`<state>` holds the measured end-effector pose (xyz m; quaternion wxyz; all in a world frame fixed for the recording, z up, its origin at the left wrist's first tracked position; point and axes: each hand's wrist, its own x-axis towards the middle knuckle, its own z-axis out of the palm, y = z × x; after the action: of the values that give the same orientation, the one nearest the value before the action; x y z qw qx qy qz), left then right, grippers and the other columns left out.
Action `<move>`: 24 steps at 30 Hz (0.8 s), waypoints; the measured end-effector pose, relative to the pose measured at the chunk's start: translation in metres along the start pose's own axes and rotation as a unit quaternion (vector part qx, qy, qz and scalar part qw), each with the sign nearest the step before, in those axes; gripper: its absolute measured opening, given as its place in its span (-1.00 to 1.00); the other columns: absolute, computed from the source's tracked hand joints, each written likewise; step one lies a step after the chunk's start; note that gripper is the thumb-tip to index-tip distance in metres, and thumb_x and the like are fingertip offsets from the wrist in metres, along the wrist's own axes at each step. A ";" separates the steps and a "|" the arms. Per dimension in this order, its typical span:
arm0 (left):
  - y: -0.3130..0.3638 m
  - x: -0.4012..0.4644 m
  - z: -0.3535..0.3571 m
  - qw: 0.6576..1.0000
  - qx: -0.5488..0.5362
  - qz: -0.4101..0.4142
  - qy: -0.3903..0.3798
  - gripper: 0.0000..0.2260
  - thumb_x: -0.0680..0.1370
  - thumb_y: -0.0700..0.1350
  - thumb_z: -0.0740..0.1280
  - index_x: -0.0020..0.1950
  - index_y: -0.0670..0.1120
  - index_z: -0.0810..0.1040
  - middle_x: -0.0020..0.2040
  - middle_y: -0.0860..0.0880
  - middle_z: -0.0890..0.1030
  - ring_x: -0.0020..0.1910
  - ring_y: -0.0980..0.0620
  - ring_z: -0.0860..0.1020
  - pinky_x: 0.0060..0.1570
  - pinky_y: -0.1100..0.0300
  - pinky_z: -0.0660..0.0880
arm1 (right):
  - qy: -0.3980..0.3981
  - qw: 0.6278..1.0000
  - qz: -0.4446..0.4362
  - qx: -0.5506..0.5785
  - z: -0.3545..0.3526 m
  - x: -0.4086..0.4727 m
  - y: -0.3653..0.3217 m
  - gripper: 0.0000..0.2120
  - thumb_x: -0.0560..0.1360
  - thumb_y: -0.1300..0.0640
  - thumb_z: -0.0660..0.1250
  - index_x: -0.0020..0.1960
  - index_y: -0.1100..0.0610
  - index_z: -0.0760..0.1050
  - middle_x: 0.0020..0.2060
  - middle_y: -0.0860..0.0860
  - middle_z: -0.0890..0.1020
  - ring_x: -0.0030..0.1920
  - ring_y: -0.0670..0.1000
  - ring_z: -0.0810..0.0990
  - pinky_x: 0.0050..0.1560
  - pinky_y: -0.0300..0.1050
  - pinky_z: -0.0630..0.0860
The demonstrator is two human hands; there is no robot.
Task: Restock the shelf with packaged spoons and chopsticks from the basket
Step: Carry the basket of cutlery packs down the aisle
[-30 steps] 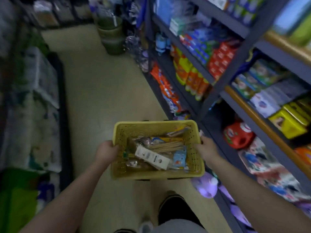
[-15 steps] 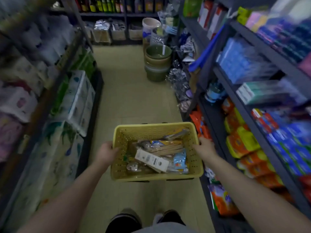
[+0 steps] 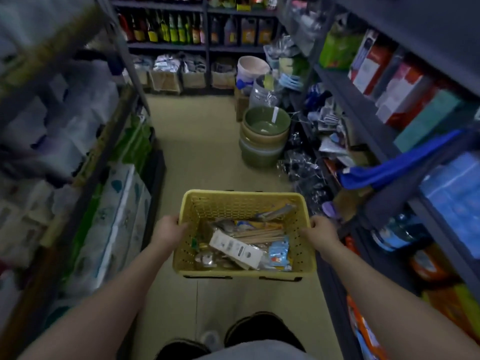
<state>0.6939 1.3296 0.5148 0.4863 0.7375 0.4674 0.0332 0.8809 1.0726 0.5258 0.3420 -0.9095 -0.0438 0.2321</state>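
Nearest the camera, two dark shoes (image 3: 255, 331) stand on a pale, smooth floor (image 3: 202, 141), with both bare forearms reaching forward to a yellow basket (image 3: 244, 201) carried at waist height. The left hand (image 3: 168, 231) is closed over the basket's left rim, fingers curled onto the wall; the right hand (image 3: 320, 231) is closed the same way on the right rim. The basket is rigid moulded plastic, rectangular with rounded corners, its walls pierced by a regular lattice of holes, with dark fittings along the near lower edge. It is judged still fully loaded: no pack is out of it and neither hand holds stock, so restocking proper has not begun and the whole load remains to be shelved. Inside, a bundle of pale wooden chopsticks (image 3: 262, 234) in clear film lies across the middle; a white card-backed pack (image 3: 235, 249) lies diagonally toward the near wall; glossy wrapped spoons (image 3: 206, 258) sit in the near left corner, and a small blue pack (image 3: 279, 252) in the near right corner. Farther along the aisle, by the right-hand shelving (image 3: 363, 118), a stack of round green and tan bowls (image 3: 266, 136) stands on the floor, smooth and matte, with a pale bucket (image 3: 252, 68) behind it. The far wall carries rows of bottles (image 3: 166, 29). Which shelf is the destination cannot be told.
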 end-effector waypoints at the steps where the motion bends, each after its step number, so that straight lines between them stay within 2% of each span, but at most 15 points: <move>1: 0.014 0.027 -0.004 1.000 0.010 0.000 0.000 -0.85 0.53 -0.15 0.27 0.02 -0.16 0.57 -0.13 -0.15 0.65 -0.14 -0.10 0.64 -0.08 -0.07 0.60 | 0.011 1.000 0.003 -0.004 0.003 0.022 -0.016 -0.67 0.40 0.29 0.32 -0.43 0.09 0.26 -0.48 0.00 0.38 -0.43 -0.03 0.37 -0.43 -0.17 0.25; 5: 0.065 0.133 -0.004 0.999 0.033 0.016 -0.019 -0.87 0.53 -0.15 0.26 -0.03 -0.15 0.58 -0.14 -0.14 0.64 -0.14 -0.10 0.63 -0.13 0.01 0.59 | 0.035 0.998 0.032 0.028 0.016 0.118 -0.065 -0.70 0.37 0.26 0.33 -0.44 0.09 0.28 -0.47 0.04 0.41 -0.36 0.06 0.44 -0.33 -0.13 0.33; 7: 0.092 0.189 -0.001 0.999 0.044 0.022 -0.014 -0.87 0.53 -0.16 0.26 -0.03 -0.17 0.57 -0.16 -0.15 0.63 -0.15 -0.10 0.62 -0.14 0.01 0.59 | 0.035 0.998 0.035 0.027 0.021 0.171 -0.092 -0.71 0.39 0.27 0.32 -0.43 0.09 0.30 -0.45 0.02 0.43 -0.39 0.03 0.44 -0.36 -0.16 0.35; 10: 0.136 0.274 0.005 0.999 0.039 0.010 -0.018 -0.86 0.54 -0.18 0.24 -0.01 -0.21 0.56 -0.21 -0.11 0.60 -0.18 -0.07 0.61 -0.26 0.10 0.55 | 0.029 0.999 0.027 0.023 0.022 0.257 -0.138 -0.69 0.41 0.29 0.31 -0.41 0.10 0.27 -0.45 0.01 0.39 -0.41 -0.01 0.38 -0.40 -0.16 0.29; 16: 0.229 0.427 -0.007 1.000 0.021 0.009 -0.021 -0.80 0.53 -0.22 0.23 0.09 -0.23 0.56 -0.05 -0.22 0.64 -0.09 -0.16 0.62 -0.06 -0.03 0.58 | -0.002 1.000 0.018 0.004 0.008 0.410 -0.244 -0.68 0.34 0.33 0.28 -0.45 0.10 0.21 -0.50 0.01 0.36 -0.44 0.00 0.34 -0.40 -0.18 0.25; 19: 0.264 0.500 -0.013 0.999 0.036 0.021 -0.019 -0.79 0.53 -0.21 0.24 0.10 -0.23 0.56 -0.05 -0.24 0.64 -0.08 -0.19 0.62 -0.02 -0.08 0.57 | -0.010 0.999 0.035 0.006 0.010 0.475 -0.290 -0.73 0.30 0.30 0.29 -0.47 0.09 0.28 -0.47 0.03 0.44 -0.39 0.06 0.44 -0.34 -0.16 0.34; 21: 0.285 0.553 -0.014 0.999 0.042 0.025 -0.021 -0.80 0.53 -0.21 0.24 0.05 -0.27 0.57 -0.07 -0.26 0.64 -0.10 -0.20 0.62 -0.04 -0.07 0.56 | -0.011 0.999 0.048 0.005 0.018 0.518 -0.313 -0.73 0.30 0.30 0.30 -0.49 0.09 0.30 -0.47 0.02 0.46 -0.38 0.06 0.47 -0.35 -0.18 0.36; 24: 0.314 0.638 -0.010 0.997 0.066 0.033 -0.039 -0.81 0.52 -0.22 0.25 -0.01 -0.31 0.59 -0.11 -0.27 0.64 -0.14 -0.20 0.61 -0.14 0.01 0.54 | -0.002 0.997 0.072 0.011 0.033 0.579 -0.342 -0.69 0.32 0.32 0.32 -0.47 0.10 0.25 -0.48 0.00 0.40 -0.44 0.00 0.38 -0.44 -0.22 0.25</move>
<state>1.2530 1.7692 0.4965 0.4530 0.7837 0.4248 -0.0104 1.4076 1.4918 0.4963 0.3347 -0.9059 0.0234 0.2585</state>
